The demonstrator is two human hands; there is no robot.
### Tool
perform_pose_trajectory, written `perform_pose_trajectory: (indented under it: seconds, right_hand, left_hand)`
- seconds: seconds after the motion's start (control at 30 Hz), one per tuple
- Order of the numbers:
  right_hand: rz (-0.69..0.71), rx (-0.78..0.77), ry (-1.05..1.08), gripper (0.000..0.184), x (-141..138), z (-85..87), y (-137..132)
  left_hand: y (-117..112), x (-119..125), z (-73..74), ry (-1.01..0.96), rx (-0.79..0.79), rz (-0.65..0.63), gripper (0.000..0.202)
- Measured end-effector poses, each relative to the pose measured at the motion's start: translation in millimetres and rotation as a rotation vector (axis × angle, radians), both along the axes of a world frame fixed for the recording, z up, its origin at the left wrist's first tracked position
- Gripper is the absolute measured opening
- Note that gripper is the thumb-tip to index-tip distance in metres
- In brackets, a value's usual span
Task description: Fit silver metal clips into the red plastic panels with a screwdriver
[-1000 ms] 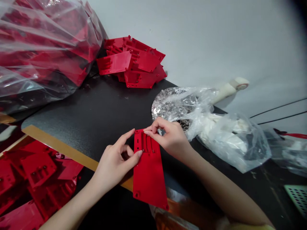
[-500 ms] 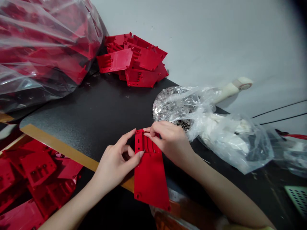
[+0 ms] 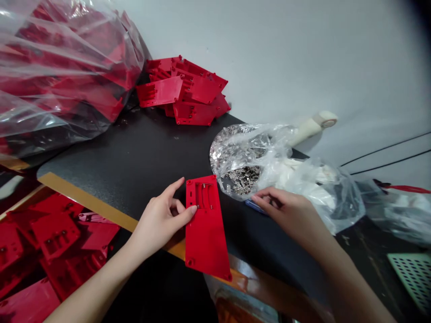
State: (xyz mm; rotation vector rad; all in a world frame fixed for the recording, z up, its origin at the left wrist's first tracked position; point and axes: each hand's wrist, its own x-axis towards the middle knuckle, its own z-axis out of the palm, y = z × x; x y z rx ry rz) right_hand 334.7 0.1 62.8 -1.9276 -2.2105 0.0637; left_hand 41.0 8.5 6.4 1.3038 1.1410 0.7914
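A red plastic battery housing [image 3: 207, 237], a slanted panel with small metal springs and contacts in its battery bay, is held at its left edge by my left hand [image 3: 160, 220]. The thumb rests on the front face near the bay, and the other fingers are partly hidden behind. To the right, my right hand [image 3: 289, 211] is off the housing, thumb and fingers curled together at a small blue object [image 3: 256, 205] on the table. Whether the fingertips hold anything is hidden. Just beyond them lies a heap of small metal contacts [image 3: 244, 178] in a clear bag.
More red housings are stacked [image 3: 198, 96] against the wall. A large clear bag [image 3: 67, 76] of red parts stands at the far left, and loose red housings [image 3: 57, 233] fill the lower left. A plastic bag with white contents [image 3: 313, 184] and a green perforated tray [image 3: 409, 273] are on the right.
My right hand has let go at the battery bay and moved right to the blue object. My left hand still holds the housing, which has barely shifted. The view has turned slightly.
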Motion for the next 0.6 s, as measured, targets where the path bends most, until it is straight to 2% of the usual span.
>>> perform_pose_trajectory:
  seconds: [0.07, 0.17, 0.27, 0.33, 0.43, 0.5, 0.6]
  right_hand:
    - [-0.009, -0.025, -0.035, 0.022, 18.2, -10.3, -11.7]
    - [0.055, -0.02, -0.027, 0.022, 32.2, -28.5, -21.6]
    - [0.115, -0.029, 0.007, 0.023, 34.5, -39.9, -22.8]
    - [0.131, -0.015, 0.027, 0.021, 34.0, -38.1, -22.1]
    - [0.074, 0.063, 0.049, 0.02, 30.5, -16.7, -23.8]
    - [-0.001, 0.136, 0.137, 0.018, 22.3, 8.0, -26.8]
    - [-0.062, 0.327, 0.74, 0.014, -3.5, 47.2, -29.6]
  left_hand:
    - [-3.6, -0.2, 3.7, -0.07, -0.11, -0.013, 0.083]
    - [-17.4, 3.7, 8.4, -0.176, -0.271, 0.001, 0.091]
    - [-39.7, 14.5, 8.5, -0.264, -0.317, 0.069, 0.094]
    - [-55.9, 22.4, 6.7, -0.301, -0.325, 0.107, 0.094]
    - [-74.6, 25.1, 6.1, -0.259, -0.32, 0.086, 0.094]
    - [-78.0, 18.0, 9.4, -0.076, -0.23, 0.052, 0.089]
    - [-64.2, 1.9, 18.5, 0.402, 0.073, 0.125, 0.071]
